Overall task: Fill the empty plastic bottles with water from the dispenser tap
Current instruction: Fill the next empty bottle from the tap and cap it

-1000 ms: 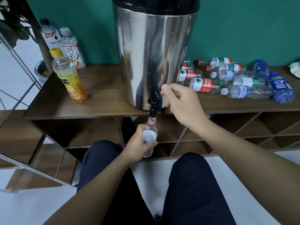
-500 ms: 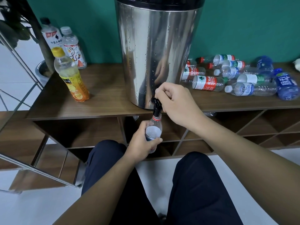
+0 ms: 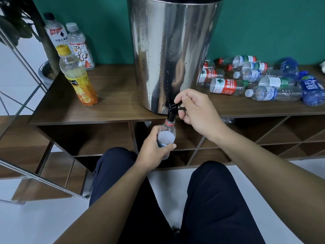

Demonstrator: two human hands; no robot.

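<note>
Holding bottle [image 3: 166, 136] upright in left hand [image 3: 154, 152], fingers and thumb curling round its label, neck sitting directly under black tap [image 3: 171, 110]. Pinching tap lever with right hand [image 3: 198, 111], thumb and forefinger closing on it, remaining fingers curling below. Tap projecting from base of steel dispenser [image 3: 172, 50], standing on wooden shelf [image 3: 114, 95]. Lying at 2 o'clock from tap: pile of empty bottles [image 3: 249, 81], mostly on their sides, touching one another. Standing at 10 o'clock: orange juice bottle [image 3: 77, 76]; two more bottles [image 3: 68, 43] standing behind it against green wall. Water flow and fill level: cannot tell.
</note>
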